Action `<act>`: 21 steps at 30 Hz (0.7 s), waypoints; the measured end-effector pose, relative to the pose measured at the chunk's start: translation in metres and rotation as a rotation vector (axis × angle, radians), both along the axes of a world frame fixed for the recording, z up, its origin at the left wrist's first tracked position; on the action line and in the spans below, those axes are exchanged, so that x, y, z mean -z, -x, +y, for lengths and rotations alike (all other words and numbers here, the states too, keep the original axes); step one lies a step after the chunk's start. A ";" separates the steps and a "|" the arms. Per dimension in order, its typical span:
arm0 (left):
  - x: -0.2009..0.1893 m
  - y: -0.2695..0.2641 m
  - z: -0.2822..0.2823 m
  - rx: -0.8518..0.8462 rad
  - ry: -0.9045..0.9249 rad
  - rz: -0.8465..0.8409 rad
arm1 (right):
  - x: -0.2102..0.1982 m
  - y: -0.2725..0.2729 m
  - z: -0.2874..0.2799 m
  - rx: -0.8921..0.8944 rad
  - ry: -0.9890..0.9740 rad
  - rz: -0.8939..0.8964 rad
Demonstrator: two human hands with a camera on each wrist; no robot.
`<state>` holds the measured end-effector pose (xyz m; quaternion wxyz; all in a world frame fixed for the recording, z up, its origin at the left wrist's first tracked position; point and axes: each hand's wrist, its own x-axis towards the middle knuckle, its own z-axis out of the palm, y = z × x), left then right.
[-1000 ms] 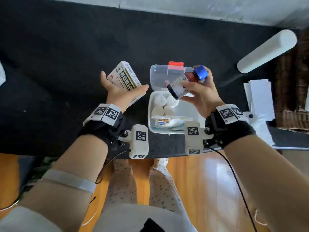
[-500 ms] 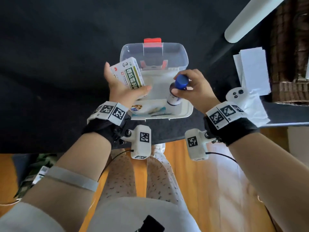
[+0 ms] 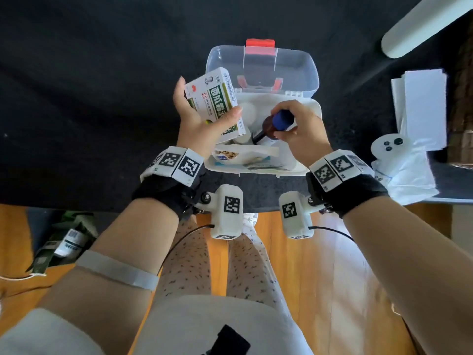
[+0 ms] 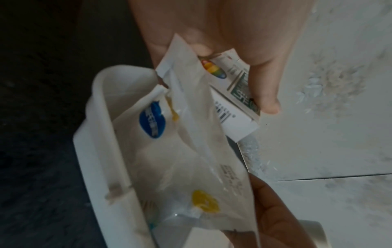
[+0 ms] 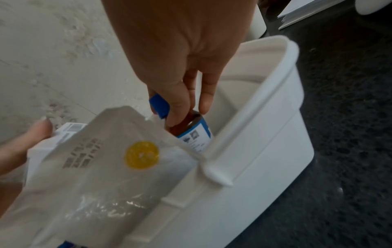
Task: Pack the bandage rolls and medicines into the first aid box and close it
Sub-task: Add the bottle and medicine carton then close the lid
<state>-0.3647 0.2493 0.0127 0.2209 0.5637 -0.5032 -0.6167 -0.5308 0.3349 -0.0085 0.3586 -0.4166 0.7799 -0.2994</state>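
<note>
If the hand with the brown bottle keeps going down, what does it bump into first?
Probably the bottom of the white box. The right hand points the bottle down into a bare corner beside the plastic packet, though the floor there is hidden.

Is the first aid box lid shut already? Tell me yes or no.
No: in the head view the clear lid stands open behind the white first aid box, while the right hand lowers the brown bottle inside.

Black tabletop [image 3: 76, 85], sunlit wooden floor [image 3: 332, 290]
</note>
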 end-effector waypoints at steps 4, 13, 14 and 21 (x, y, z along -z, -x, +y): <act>0.000 -0.001 0.000 0.014 -0.021 0.032 | -0.001 0.000 -0.003 0.079 -0.070 -0.051; 0.000 -0.001 0.000 0.041 0.001 0.073 | -0.011 0.003 -0.007 0.195 -0.198 0.120; 0.000 -0.001 -0.001 0.041 0.002 0.074 | -0.011 0.002 -0.009 0.180 -0.207 0.138; 0.000 -0.001 -0.002 0.056 0.015 0.072 | -0.006 -0.016 -0.018 -0.022 -0.257 0.247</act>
